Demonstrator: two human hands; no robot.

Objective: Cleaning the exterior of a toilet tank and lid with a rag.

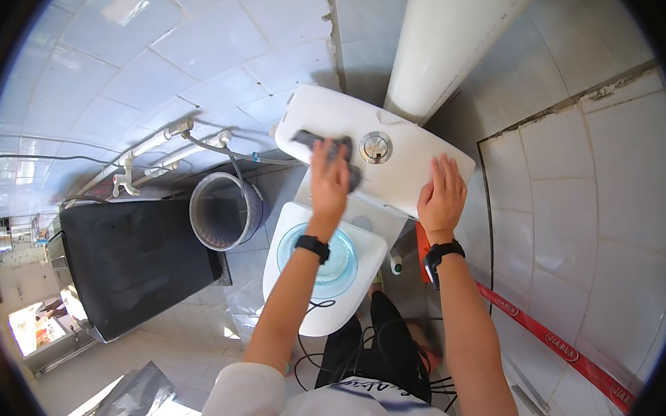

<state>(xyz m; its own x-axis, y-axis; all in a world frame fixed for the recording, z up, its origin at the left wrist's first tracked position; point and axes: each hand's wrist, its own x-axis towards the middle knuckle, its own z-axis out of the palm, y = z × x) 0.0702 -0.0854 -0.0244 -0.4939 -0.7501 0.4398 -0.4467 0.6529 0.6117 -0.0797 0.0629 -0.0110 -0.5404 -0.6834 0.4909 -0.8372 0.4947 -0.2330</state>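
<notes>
A white toilet cistern point(405, 153) with a round chrome flush button point(376, 147) stands in front of me. My left hand point(332, 182) presses a dark grey cloth point(313, 139) onto the cistern's top, left of the button; fingers and cloth are slightly blurred. The cloth spreads out on both sides of the fingers. On the right end of the cistern top lies my right hand point(443, 191), flat, with nothing in it. Below my left forearm is the toilet's white lid point(369, 244) with a pale blue, see-through round middle, partly covered by the arm.
A grey bucket point(255, 212) stands left of the toilet, beside a large black box-shaped thing point(140, 256). Pipes with a white tap point(126, 178) run along the tiled wall. A thick white pipe point(445, 44) rises behind the cistern. A red pole point(558, 344) leans at the right.
</notes>
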